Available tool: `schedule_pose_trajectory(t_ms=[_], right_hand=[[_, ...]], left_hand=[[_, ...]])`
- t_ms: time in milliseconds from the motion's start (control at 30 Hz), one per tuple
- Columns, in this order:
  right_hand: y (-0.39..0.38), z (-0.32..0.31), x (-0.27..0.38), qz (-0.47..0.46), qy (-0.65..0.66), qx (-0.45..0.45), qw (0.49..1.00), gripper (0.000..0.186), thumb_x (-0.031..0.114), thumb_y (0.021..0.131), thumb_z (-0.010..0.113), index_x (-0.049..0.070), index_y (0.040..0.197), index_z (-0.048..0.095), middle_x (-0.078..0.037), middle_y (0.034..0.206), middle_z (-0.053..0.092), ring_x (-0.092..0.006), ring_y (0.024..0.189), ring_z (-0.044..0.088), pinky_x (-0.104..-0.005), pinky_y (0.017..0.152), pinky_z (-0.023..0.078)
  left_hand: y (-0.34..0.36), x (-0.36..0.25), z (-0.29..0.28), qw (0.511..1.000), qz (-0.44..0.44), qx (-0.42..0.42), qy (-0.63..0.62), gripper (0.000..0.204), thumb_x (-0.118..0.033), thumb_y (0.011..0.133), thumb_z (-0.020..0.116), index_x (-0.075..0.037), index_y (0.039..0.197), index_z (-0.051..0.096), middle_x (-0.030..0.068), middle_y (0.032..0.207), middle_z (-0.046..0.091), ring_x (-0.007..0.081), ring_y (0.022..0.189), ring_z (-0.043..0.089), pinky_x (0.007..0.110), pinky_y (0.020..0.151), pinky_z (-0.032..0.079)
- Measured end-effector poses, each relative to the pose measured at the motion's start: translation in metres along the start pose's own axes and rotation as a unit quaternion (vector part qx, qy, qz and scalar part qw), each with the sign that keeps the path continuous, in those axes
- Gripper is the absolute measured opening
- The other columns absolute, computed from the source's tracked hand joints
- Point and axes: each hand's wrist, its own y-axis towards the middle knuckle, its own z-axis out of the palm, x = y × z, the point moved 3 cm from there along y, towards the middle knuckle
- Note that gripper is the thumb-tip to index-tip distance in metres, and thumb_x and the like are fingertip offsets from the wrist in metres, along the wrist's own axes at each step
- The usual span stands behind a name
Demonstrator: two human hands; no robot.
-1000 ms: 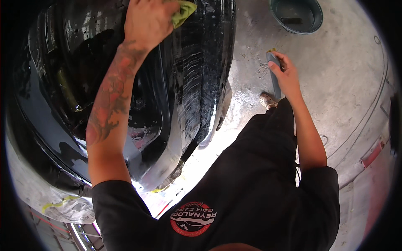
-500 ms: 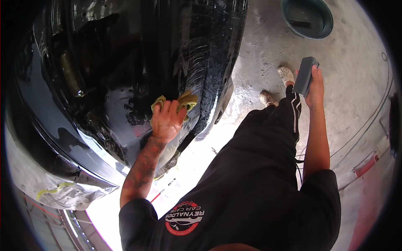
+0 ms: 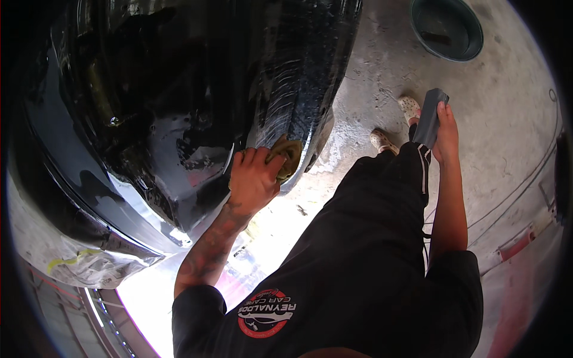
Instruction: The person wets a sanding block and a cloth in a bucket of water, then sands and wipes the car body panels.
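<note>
My left hand (image 3: 255, 179) is closed on a yellowish-green cloth (image 3: 288, 156), pressing it against the near edge of a glossy black car body panel (image 3: 215, 71). Whitish streaks and wet marks (image 3: 277, 113) lie on the panel just beyond the cloth. Off to the right, my right hand (image 3: 446, 134) grips a grey rectangular block (image 3: 431, 118), which looks like a sanding block, held up clear of the car. Its fingers wrap along the right side of the block.
A dark round tub (image 3: 447, 36) with a dark oblong thing inside stands on the concrete floor (image 3: 382, 65) at the far right. My feet in light clogs (image 3: 382, 141) are below. A thin cable (image 3: 525, 179) runs along the right. Plastic sheeting (image 3: 98, 268) hangs at the lower left.
My left hand has slid the cloth to the right and slightly nearer, to the panel's edge. My right hand has lowered a little with the grey block.
</note>
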Motion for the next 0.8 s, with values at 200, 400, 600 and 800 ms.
schedule_pose_trajectory(t_ms=[200, 400, 600, 800], right_hand=[[-0.006, -0.002, 0.005, -0.015, -0.013, -0.043, 0.999, 0.041, 0.041, 0.107, 0.058, 0.006, 0.129, 0.052, -0.014, 0.102, 0.069, -0.0216, 0.083, 0.071, -0.0357, 0.071, 0.059], [-0.003, 0.003, 0.000, -0.010, -0.028, -0.039, 0.999, 0.038, 0.038, 0.106, 0.060, 0.007, 0.126, 0.052, -0.015, 0.099, 0.069, -0.0222, 0.077, 0.069, -0.0362, 0.070, 0.058], [-0.005, 0.011, 0.002, -0.020, -0.043, -0.038, 0.998, 0.035, 0.037, 0.106, 0.061, 0.008, 0.124, 0.053, -0.014, 0.097, 0.069, -0.0218, 0.076, 0.069, -0.0359, 0.069, 0.058], [-0.002, 0.009, -0.002, -0.028, -0.055, -0.028, 0.998, 0.035, 0.037, 0.106, 0.062, 0.008, 0.123, 0.052, -0.012, 0.092, 0.068, -0.0214, 0.072, 0.069, -0.0358, 0.065, 0.058]], left_hand=[[0.034, -0.008, -0.005, 0.997, -0.076, 0.015, 0.010, 0.081, -0.008, 0.068, 0.075, -0.014, 0.146, 0.054, 0.0072, 0.096, 0.066, 0.0291, 0.090, 0.066, 0.044, 0.078, 0.045], [0.073, -0.013, -0.011, 0.991, -0.134, -0.006, 0.028, 0.108, -0.013, 0.071, 0.078, 0.002, 0.162, 0.021, 0.0126, 0.091, 0.070, 0.0313, 0.080, 0.070, 0.045, 0.072, 0.051], [0.084, 0.000, -0.019, 0.977, -0.192, -0.052, 0.074, 0.111, -0.016, 0.072, 0.077, 0.006, 0.162, 0.015, 0.0128, 0.081, 0.071, 0.0321, 0.071, 0.072, 0.047, 0.073, 0.056], [0.078, 0.011, -0.022, 0.975, -0.209, -0.018, 0.079, 0.109, -0.017, 0.074, 0.074, 0.007, 0.162, 0.013, 0.0160, 0.081, 0.073, 0.0348, 0.068, 0.072, 0.049, 0.073, 0.057]])
